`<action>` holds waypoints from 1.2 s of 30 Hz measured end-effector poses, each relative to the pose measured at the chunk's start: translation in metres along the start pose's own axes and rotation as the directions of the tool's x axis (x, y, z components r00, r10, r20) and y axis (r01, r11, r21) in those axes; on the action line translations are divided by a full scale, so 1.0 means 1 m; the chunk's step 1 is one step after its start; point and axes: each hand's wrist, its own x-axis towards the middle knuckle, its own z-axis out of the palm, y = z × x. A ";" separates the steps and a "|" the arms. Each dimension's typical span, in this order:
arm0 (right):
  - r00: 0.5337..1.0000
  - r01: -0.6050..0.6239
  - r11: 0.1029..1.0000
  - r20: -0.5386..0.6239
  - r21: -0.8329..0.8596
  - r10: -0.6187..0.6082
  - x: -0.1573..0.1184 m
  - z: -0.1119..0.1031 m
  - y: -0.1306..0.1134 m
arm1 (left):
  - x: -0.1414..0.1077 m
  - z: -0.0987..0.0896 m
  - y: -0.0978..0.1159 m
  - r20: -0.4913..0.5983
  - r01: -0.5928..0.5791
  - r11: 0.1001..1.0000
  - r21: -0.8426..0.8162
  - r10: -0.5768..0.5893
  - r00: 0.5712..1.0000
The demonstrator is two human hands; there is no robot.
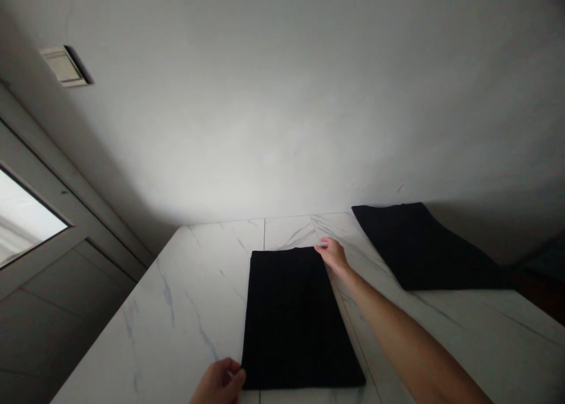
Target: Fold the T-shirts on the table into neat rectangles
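A black folded cloth (pixel 300 321) lies flat on the marble-patterned table (pixel 176 310) in front of me. My left hand (pixel 220 380) pinches its near left corner between thumb and fingers. At the far right corner, my right hand (pixel 333 254) has its fingertips closed on the edge. What kind of garment or fabric this is, the dark surface does not show.
A second black folded cloth (pixel 432 248) rests to the right, close to the wall (pixel 273 109). A door (pixel 53 215) with a glass pane stands at the left. On the wall at upper left is a switch plate (pixel 66 66).
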 end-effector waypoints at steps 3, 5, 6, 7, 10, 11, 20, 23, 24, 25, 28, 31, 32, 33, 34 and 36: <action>0.953 0.288 0.945 -0.050 -0.157 -0.299 -0.023 0.004 -0.017 | 0.025 -0.003 0.043 -0.180 -0.243 0.945 0.218 0.284 0.942; 0.850 0.526 0.823 0.111 -0.216 -0.514 -0.045 0.009 -0.031 | 0.052 0.008 0.081 -0.151 -0.433 0.796 0.423 0.534 0.832; 0.796 0.604 0.763 0.210 -0.229 -0.567 -0.056 0.012 -0.037 | 0.067 0.018 0.100 -0.068 -0.511 0.679 0.527 0.633 0.771; 0.754 0.653 0.717 0.297 -0.244 -0.586 -0.066 0.015 -0.042 | 0.082 0.028 0.116 0.020 -0.550 0.567 0.613 0.685 0.728; 0.724 0.676 0.668 0.445 -0.311 -0.526 -0.086 0.021 -0.047 | 0.123 0.059 0.145 0.203 -0.528 0.318 0.788 0.674 0.710; 0.733 0.663 0.672 0.470 -0.330 -0.492 -0.088 0.021 -0.046 | 0.133 0.066 0.147 0.222 -0.498 0.279 0.821 0.648 0.729; 0.789 0.576 0.720 0.492 -0.387 -0.367 -0.083 0.012 -0.034 | 0.165 0.067 0.125 0.227 -0.436 0.259 0.862 0.573 0.787; 0.828 0.517 0.748 0.463 -0.415 -0.315 -0.078 0.012 -0.030 | 0.164 0.070 0.127 0.229 -0.440 0.267 0.857 0.568 0.791; 0.830 0.510 0.756 0.467 -0.411 -0.306 -0.076 0.013 -0.027 | 0.163 0.071 0.129 0.231 -0.443 0.275 0.853 0.562 0.794; 0.832 0.505 0.764 0.462 -0.401 -0.307 -0.074 0.013 -0.025 | 0.162 0.071 0.130 0.226 -0.444 0.289 0.848 0.560 0.797; 0.890 0.441 0.803 0.308 -0.400 -0.335 -0.069 0.013 -0.019 | 0.160 0.065 0.135 0.099 -0.390 0.401 0.829 0.581 0.808; 0.960 0.279 0.854 0.097 -0.438 -0.264 -0.064 0.004 -0.021 | 0.163 0.045 0.142 -0.159 -0.217 0.602 0.768 0.508 0.846; 0.974 0.225 0.863 0.086 -0.453 -0.209 -0.063 0.000 -0.023 | 0.165 0.038 0.144 -0.208 -0.165 0.647 0.744 0.460 0.863; 0.983 0.182 0.865 0.102 -0.467 -0.152 -0.061 -0.003 -0.026 | 0.168 0.030 0.147 -0.230 -0.126 0.676 0.726 0.412 0.882; 0.987 0.147 0.866 0.129 -0.479 -0.096 -0.058 -0.007 -0.030 | 0.171 0.024 0.149 -0.230 -0.103 0.690 0.716 0.373 0.899; 0.987 0.077 0.876 0.163 -0.476 0.002 -0.052 -0.011 -0.036 | 0.179 0.016 0.154 -0.212 -0.082 0.714 0.695 0.313 0.926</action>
